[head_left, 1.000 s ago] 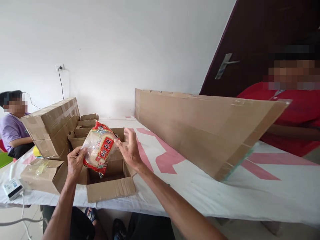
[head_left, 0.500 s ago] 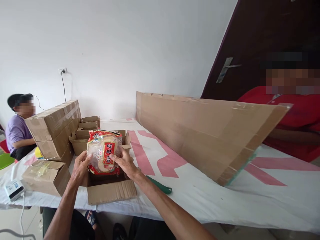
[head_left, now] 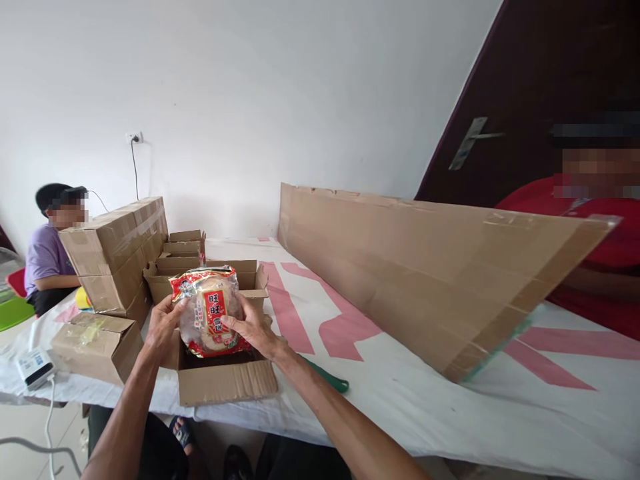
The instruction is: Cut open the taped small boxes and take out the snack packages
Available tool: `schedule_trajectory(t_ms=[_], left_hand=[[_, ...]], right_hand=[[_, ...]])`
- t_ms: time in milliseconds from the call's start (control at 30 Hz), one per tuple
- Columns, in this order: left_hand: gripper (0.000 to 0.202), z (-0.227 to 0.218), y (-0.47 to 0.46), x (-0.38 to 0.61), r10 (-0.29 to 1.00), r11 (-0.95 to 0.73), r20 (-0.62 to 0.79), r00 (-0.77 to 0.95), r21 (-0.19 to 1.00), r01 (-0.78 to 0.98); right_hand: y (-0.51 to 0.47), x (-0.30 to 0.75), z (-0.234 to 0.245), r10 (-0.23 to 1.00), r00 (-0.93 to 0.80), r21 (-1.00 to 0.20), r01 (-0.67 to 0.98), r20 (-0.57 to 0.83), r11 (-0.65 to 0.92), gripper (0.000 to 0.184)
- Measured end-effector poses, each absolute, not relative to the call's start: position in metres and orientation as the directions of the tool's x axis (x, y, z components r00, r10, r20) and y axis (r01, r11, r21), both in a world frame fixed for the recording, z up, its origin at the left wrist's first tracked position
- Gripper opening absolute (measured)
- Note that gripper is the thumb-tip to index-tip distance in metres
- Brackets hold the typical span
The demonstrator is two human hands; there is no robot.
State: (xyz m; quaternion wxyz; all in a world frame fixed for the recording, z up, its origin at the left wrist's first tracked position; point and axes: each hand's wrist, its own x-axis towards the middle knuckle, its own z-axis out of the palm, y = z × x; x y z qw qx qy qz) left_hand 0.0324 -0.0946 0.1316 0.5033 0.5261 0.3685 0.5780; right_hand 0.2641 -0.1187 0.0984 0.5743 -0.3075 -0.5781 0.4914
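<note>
Between my two hands is a red and clear plastic bag of rice crackers (head_left: 210,313), its printed front turned toward me. My left hand (head_left: 166,322) grips its left edge, the thumb lying on the front. On the right edge, my right hand (head_left: 254,329) holds it with thumb in front and fingers behind. Below the bag stands an open cardboard box (head_left: 227,383), its front flap folded down toward me. The bag hides most of the box's inside. Its bottom edge hangs over the opening.
Left of the box sit a taped carton (head_left: 93,343) and stacked cartons (head_left: 107,257); open boxes (head_left: 183,250) stand behind. A white device (head_left: 35,369) lies at the left edge. A green strap (head_left: 330,379) and a long cardboard divider (head_left: 415,267) are rightward. Two people sit beyond.
The bag has tilted, its top leaning left, and sits slightly lower over the box. Both hands keep hold of it. The whole view has shifted a little.
</note>
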Motion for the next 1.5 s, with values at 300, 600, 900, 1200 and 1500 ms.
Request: schedule_trajectory(t_ms=[300, 600, 900, 1200, 1500], left_hand=[[0.064, 0.135, -0.079, 0.039, 0.945, -0.326, 0.315, -0.088, 0.927, -0.185], [0.066, 0.127, -0.08, 0.03, 0.964, -0.241, 0.248, 0.101, 0.968, -0.07], [0.06, 0.114, -0.088, 0.02, 0.919, -0.153, 0.085, 0.385, 0.977, 0.148], [0.047, 0.106, -0.089, 0.025, 0.909, -0.154, 0.124, 0.397, 0.987, 0.044], [0.044, 0.103, -0.089, 0.024, 0.911, -0.156, 0.14, 0.387, 0.988, 0.009]], right_hand=[[-0.12, 0.263, 0.093, 0.913, -0.235, -0.925, -0.266, 0.334, 0.271, 0.082], [-0.117, 0.269, 0.088, 0.959, -0.071, -0.9, -0.37, 0.273, 0.229, 0.065], [-0.112, 0.27, 0.087, 0.964, 0.023, -0.887, -0.385, 0.266, 0.254, 0.06], [-0.107, 0.271, 0.083, 0.955, 0.038, -0.895, -0.34, 0.294, 0.289, 0.063], [-0.109, 0.269, 0.084, 0.959, 0.02, -0.881, -0.392, 0.281, 0.266, 0.064]])
